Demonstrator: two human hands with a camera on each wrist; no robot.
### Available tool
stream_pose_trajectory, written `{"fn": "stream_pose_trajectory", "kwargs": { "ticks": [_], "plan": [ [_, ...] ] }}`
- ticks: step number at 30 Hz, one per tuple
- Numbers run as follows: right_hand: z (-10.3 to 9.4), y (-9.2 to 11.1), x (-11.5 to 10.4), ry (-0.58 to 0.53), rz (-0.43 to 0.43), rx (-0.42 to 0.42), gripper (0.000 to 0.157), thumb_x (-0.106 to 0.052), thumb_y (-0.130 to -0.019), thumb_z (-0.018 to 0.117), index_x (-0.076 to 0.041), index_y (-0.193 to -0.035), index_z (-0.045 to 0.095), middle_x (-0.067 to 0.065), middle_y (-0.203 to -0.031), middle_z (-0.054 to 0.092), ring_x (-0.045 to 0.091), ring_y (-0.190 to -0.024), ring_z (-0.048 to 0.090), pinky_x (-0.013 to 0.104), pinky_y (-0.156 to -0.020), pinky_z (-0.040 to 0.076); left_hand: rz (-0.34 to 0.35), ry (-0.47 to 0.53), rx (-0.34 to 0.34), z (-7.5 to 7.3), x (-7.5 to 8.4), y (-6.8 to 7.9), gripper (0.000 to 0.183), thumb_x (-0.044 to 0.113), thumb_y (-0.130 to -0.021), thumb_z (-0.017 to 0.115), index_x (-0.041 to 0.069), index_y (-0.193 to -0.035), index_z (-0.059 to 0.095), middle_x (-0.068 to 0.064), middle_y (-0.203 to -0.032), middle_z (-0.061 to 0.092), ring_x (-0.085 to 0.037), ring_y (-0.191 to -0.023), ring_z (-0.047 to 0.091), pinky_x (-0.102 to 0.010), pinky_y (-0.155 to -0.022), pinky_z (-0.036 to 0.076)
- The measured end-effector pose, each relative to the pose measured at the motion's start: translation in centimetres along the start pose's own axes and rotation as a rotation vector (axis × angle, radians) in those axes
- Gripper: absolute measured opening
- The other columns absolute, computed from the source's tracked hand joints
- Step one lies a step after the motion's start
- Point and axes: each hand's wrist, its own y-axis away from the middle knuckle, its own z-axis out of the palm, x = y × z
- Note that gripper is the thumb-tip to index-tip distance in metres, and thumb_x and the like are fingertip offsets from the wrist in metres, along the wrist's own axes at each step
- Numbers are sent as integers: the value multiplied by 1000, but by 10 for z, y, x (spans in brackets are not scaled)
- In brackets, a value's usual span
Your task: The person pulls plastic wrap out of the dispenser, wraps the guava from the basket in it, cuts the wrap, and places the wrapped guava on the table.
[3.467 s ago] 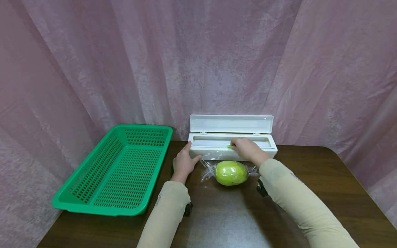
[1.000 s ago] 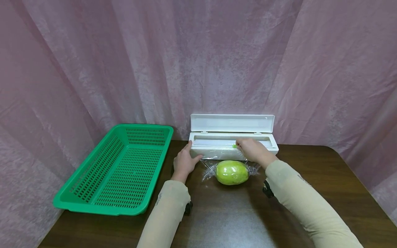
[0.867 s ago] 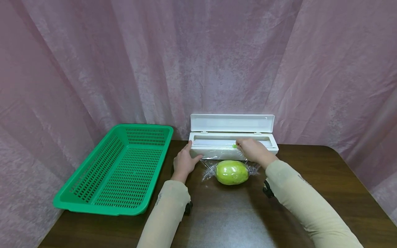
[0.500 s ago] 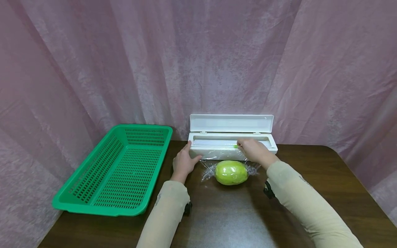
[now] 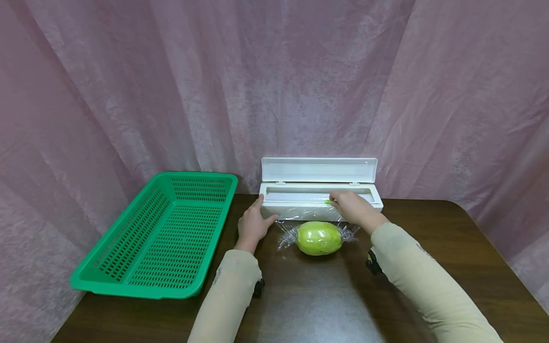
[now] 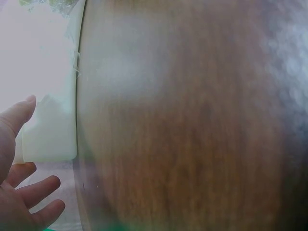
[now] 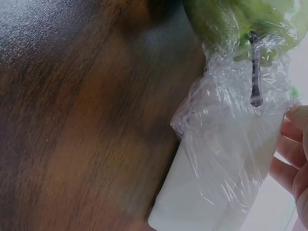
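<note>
A white cling film dispenser box (image 5: 283, 211) stands with its lid (image 5: 319, 170) raised and a roll of film (image 5: 291, 197) inside. My left hand (image 5: 252, 224) rests against its left end, thumb by the front wall; the fingers (image 6: 41, 190) are spread in the left wrist view. My right hand (image 5: 351, 207) pinches a small green slide cutter (image 5: 328, 202) on the box's front rim. A smooth, oval yellow-green fruit (image 5: 319, 238) wrapped in film lies just in front. Loose film (image 7: 216, 110) stretches between box and fruit in the right wrist view, near the fruit's dark stem (image 7: 256, 72).
A green perforated plastic basket (image 5: 206, 252) sits left of the left arm on the dark wooden table (image 5: 309, 295). Close behind the box hangs a pink velvet curtain (image 5: 317, 85).
Over the last few seconds, my right hand has shifted a little to the right along the front rim with the green slide cutter. My left hand has stayed at the box's left end.
</note>
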Motion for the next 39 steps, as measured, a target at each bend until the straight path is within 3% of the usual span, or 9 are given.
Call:
{"fn": "stream_pose_trajectory", "kwargs": {
  "ticks": [19,23,27,39],
  "plan": [
    [-3,3,6,24,22,-9,10,-13,-96,52,-7,-95,60,4,-79,59,16,-67,52,34,-63,47,12,-4,-3,3,1,-2,82,45,-79,73,19,-147,35,-4,-147,42,-32,-118,56,-50,-88,48],
    [-2,3,5,-12,29,2,20,-14,-95,54,-1,-108,61,14,-98,67,25,-83,63,42,-77,52,17,-14,-5,3,1,-3,83,46,-79,73,18,-148,34,-5,-148,42,-32,-117,57,-50,-87,49],
    [-1,3,2,-64,33,33,33,-17,-93,58,3,-119,59,21,-115,64,35,-103,62,48,-89,49,13,-20,-4,2,0,-2,83,46,-79,73,18,-148,34,-6,-147,43,-32,-118,56,-50,-88,48],
    [5,-4,-3,-133,91,78,20,-18,-91,62,-4,-105,67,11,-97,63,27,-91,62,43,-79,52,10,-6,6,2,-1,-1,84,45,-78,74,19,-148,34,-5,-147,43,-31,-120,55,-51,-90,47]
  ]
}}
